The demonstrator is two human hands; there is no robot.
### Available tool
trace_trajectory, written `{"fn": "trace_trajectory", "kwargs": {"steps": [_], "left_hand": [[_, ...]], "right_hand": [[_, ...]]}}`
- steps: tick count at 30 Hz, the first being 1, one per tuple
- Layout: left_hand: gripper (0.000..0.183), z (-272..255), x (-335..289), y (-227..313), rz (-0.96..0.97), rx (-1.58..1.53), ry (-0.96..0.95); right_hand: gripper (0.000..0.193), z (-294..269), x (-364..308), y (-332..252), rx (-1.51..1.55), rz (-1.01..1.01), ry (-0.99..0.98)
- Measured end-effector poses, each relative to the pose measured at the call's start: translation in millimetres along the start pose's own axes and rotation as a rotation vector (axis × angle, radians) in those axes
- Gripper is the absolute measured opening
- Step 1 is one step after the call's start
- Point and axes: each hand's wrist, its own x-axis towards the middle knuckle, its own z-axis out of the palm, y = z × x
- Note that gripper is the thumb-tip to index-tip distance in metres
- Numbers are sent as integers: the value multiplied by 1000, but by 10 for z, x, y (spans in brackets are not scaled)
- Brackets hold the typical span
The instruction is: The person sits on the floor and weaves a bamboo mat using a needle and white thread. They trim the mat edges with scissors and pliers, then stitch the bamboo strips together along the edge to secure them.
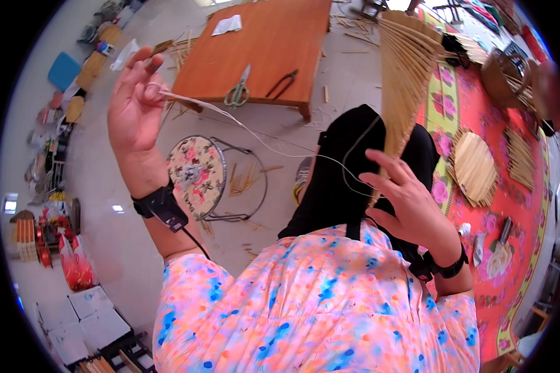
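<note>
My left hand (135,109) is raised at the upper left, fingers curled on a thin white string (249,132). From there the string runs slackly to the right, across my black-trousered lap, to the narrow end of a fan-shaped piece of pale wooden slats (407,74). That piece stands out from my lap, its wide end away from me. Beside its narrow end my right hand (410,205) hovers with fingers apart, close to the string. Whether its fingertips touch the string is hard to see.
Ahead is an orange-brown table (261,46) with green-handled scissors (238,90), pliers (282,84) and a white cloth (227,25). A flowered round stool (196,174) lies tipped on the floor. On the red floral mat (479,242) are a round slatted piece (473,165) and a basket (504,81).
</note>
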Motion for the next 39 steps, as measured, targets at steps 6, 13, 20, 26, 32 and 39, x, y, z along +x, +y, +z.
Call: {"fn": "trace_trajectory", "kwargs": {"steps": [6,13,20,26,32,39], "left_hand": [[39,484,-179,124,-18,104,-154],[40,950,-327,14,-81,80,-375],[41,1061,-309,-77,-115,99,-334],[32,718,-185,-167,-41,122,-163],[26,285,-128,-306,-272,359,-103],[19,887,-433,-549,482,1240,-255]], "right_hand": [[45,16,573,-129,245,-147,371],[45,298,1035,-234,1008,-106,108],[36,302,962,-115,1411,-25,-333],[25,224,805,70,1295,44,-338],[21,168,716,127,1093,177,-234],[18,252,704,45,842,265,-45]]}}
